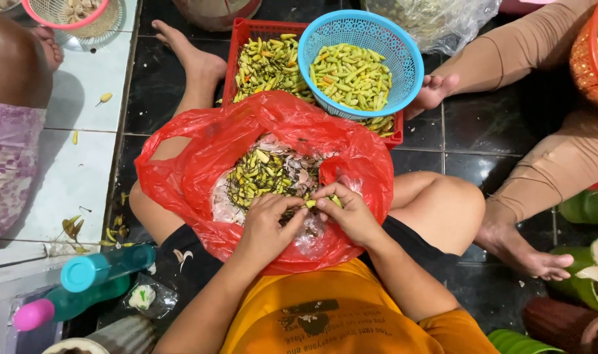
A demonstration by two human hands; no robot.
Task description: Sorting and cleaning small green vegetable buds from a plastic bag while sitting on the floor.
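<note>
Red plastic bag lies open across the seated person's lap, its mouth spread wide around a heap of small yellow-green chillies mixed with pale papery scraps. Both hands meet at the near edge of that heap: the left hand and the right hand have their fingertips pinched together on a single green chilli held between them, so each grip is closed on it, just above the pile in the bag. Beyond the bag, on the dark tiled floor, stands a red crate full of more chillies, and a blue basket of pale green ones rests on the crate's right part. Another person's bare foot touches the floor just beside that basket, and their other foot lies near the right knee. Two teal bottles lie at the lower left, beside a small clear packet
</note>
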